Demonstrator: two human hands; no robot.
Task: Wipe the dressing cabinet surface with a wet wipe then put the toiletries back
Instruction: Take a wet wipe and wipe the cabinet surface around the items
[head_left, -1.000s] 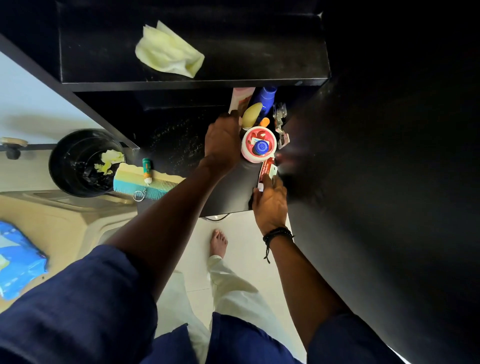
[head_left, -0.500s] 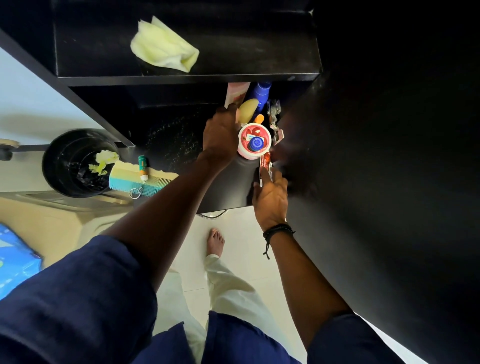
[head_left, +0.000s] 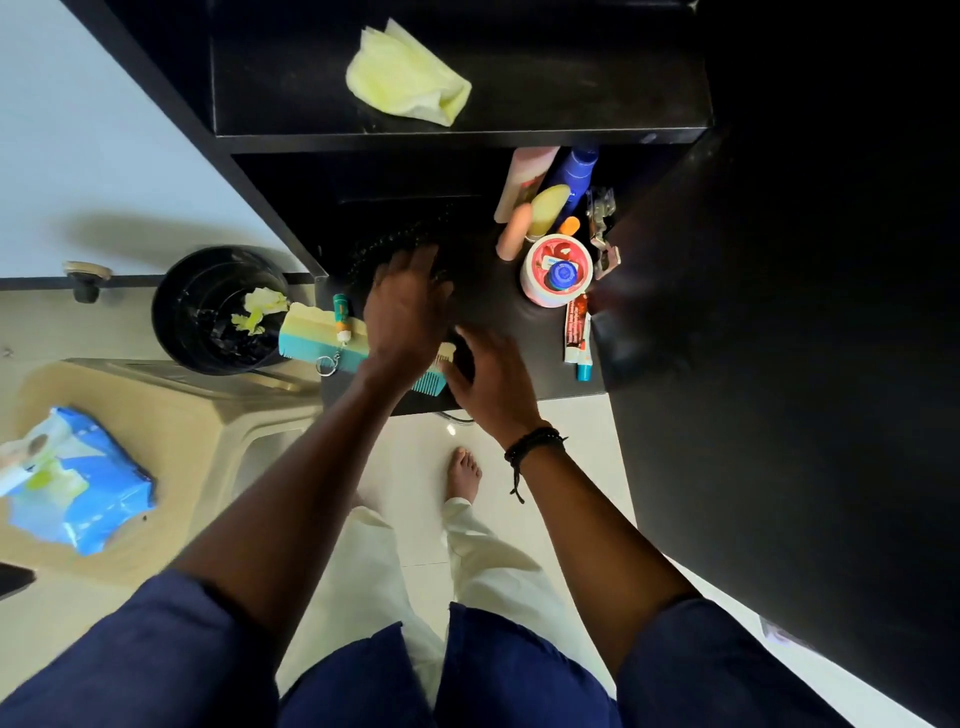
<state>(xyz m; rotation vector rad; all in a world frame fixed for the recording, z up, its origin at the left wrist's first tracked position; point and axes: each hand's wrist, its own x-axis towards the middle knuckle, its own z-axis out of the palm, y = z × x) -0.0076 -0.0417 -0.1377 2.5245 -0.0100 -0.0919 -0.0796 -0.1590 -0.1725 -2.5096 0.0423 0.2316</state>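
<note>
Wiping looked done: the wet wipe (head_left: 408, 78) lay on the shelf (head_left: 571, 93) above the round jar (head_left: 557, 270). Bottles (head_left: 571, 171) and toothpaste (head_left: 576, 332) crowded that jar on the cabinet surface (head_left: 498, 301); the comb (head_left: 301, 345) left of it seemed unplaced. The left hand (head_left: 408, 306) was spread wide and empty. The right hand (head_left: 488, 374) was at the comb's end, its grip unclear.

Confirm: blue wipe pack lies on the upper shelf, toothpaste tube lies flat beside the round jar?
No. Head view: the blue wipe pack lies on the beige surface at left; the upper shelf holds a yellow wipe. The toothpaste tube does lie flat beside the round jar.
</note>
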